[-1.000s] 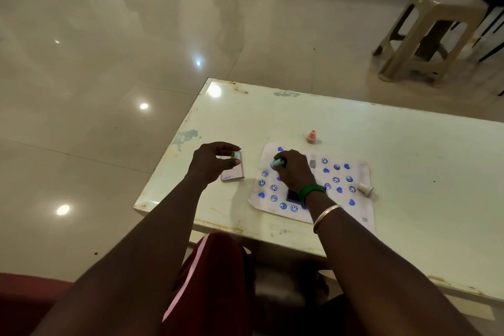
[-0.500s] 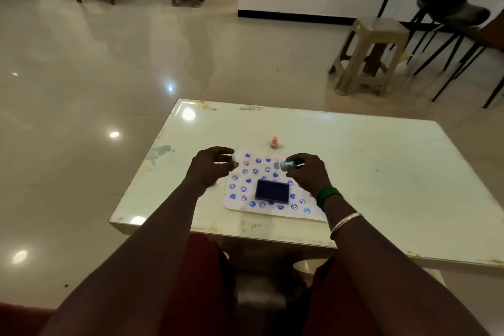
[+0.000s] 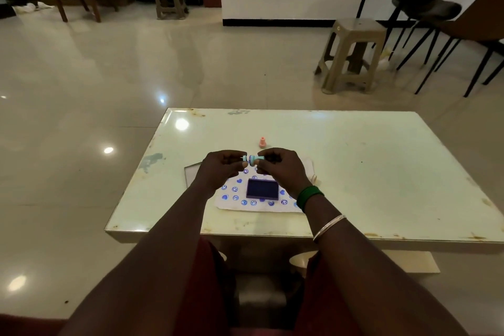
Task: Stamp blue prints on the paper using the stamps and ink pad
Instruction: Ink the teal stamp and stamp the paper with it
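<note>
A white paper [image 3: 234, 202] covered with several blue prints lies on the pale table [image 3: 368, 172]. On the paper sits an open blue ink pad [image 3: 262, 189]. Above the paper's far side, my left hand [image 3: 218, 169] and my right hand [image 3: 282, 168] meet and pinch a small teal stamp [image 3: 253, 160] lying sideways between their fingertips. My left fingers hold a small cap-like piece at the stamp's left end. A pink stamp [image 3: 262, 142] stands upright on the table just beyond my hands. A cream stamp [image 3: 314, 178] peeks out right of my right hand.
A flat lid-like piece [image 3: 191, 173] lies on the table left of the paper, partly under my left hand. Beyond the table stand a beige plastic stool [image 3: 351, 54], dark chairs at the right, and a wooden chair with another stool at the far left.
My hands came together over the paper: the left one moved right with its small piece up to the teal stamp in the right one. The camera tilted up and back.
</note>
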